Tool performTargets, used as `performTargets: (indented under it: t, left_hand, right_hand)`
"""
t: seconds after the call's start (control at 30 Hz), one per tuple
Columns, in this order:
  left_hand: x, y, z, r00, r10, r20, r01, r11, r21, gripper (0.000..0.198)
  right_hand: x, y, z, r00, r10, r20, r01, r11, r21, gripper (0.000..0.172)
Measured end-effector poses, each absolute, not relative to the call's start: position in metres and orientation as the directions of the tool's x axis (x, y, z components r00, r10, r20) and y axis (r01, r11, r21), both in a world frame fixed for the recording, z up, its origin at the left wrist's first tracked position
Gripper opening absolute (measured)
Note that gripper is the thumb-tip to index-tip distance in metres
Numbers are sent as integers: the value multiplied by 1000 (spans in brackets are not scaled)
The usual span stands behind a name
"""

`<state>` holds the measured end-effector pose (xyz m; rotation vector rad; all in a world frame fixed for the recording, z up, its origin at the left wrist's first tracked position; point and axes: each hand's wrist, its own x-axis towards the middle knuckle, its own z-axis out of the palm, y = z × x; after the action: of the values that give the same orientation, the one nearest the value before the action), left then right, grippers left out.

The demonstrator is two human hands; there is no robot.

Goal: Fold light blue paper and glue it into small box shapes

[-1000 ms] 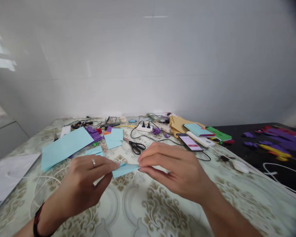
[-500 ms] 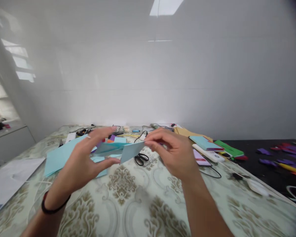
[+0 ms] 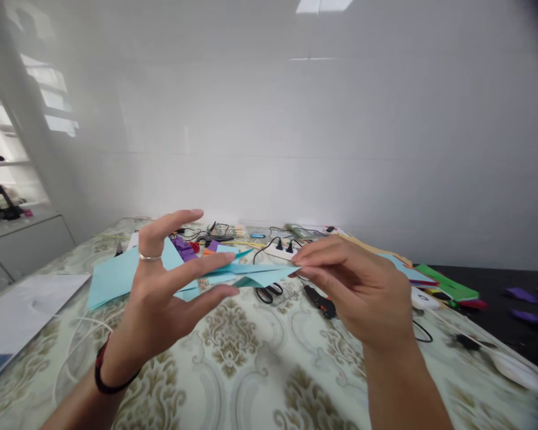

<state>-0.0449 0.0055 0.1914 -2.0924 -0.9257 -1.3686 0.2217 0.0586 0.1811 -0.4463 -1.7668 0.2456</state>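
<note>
Head view, clock bearings taken from the held paper.

Change since half a second ago: the folded blue paper (image 3: 251,273) no longer hangs a broad flap down at its right end. It now lies drawn out long, thin and roughly level between the two hands. One second ago it was held low, close over the worktop; now it is clear of the surface, in the air.

Left hand (image 3: 161,298): fingers fanned, index raised free, two lower digits closed lightly on the paper's 9 o'clock end. Ring and dark wristband show.
Right hand (image 3: 363,286): fingertips pinched together on the 3 o'clock tip.
Hands stay apart, joined only by the paper.

Edges and room:
- Worktop (image 3: 233,370) with patterned cloth is open at 6 o'clock, below both wrists.
- Scissors (image 3: 269,292) just under the paper at 5 o'clock, not touching it.
- Black tool (image 3: 320,300) with a red part lies at 4 o'clock, near the right fingers.
- Large blue sheet (image 3: 112,278) at 9 o'clock, behind the left hand.
- White sheet (image 3: 22,304) farther out at 9, by the worktop's edge.
- Power strip (image 3: 282,249) and cords crowd 12 to 1 o'clock, along the wall.
- Green sheet (image 3: 448,288) at 3 o'clock, beyond the right hand.
</note>
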Motion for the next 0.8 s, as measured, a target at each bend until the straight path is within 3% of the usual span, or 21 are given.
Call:
performTargets:
  t: [0.07,0.17,0.23,0.33,0.47,0.67,0.8]
  left_hand:
    - [-50,2,191,235,322,917,704,-707,68,45]
    - [-60,2,192,208,516,831,605,-735,305,74]
    - [-64,4,194,201,647,735,592,-678,435,61]
    - [-65,6,197,198,735,648,606,-612,508,17]
    - [-61,8,198,212,770,602,607,-586,536,23]
    - [-52,13,192,257,817,516,627,-548,554,19]
    - [-48,17,188,192,885,424,467,-462,754,19]
  right_hand:
    - [221,60,180,-175,441,880,143,896,-421,9]
    - [219,61,180,-149,473,869,49,881,-471,10]
    - [219,62,180,-141,491,860,-8,868,-497,9]
    - [220,63,181,-176,539,823,-23,834,-551,7]
    - [224,64,182,-317,634,705,163,769,-618,10]
    - [208,57,185,-490,681,545,344,725,-596,15]
    - [194,58,180,-642,682,350,352,668,-656,21]
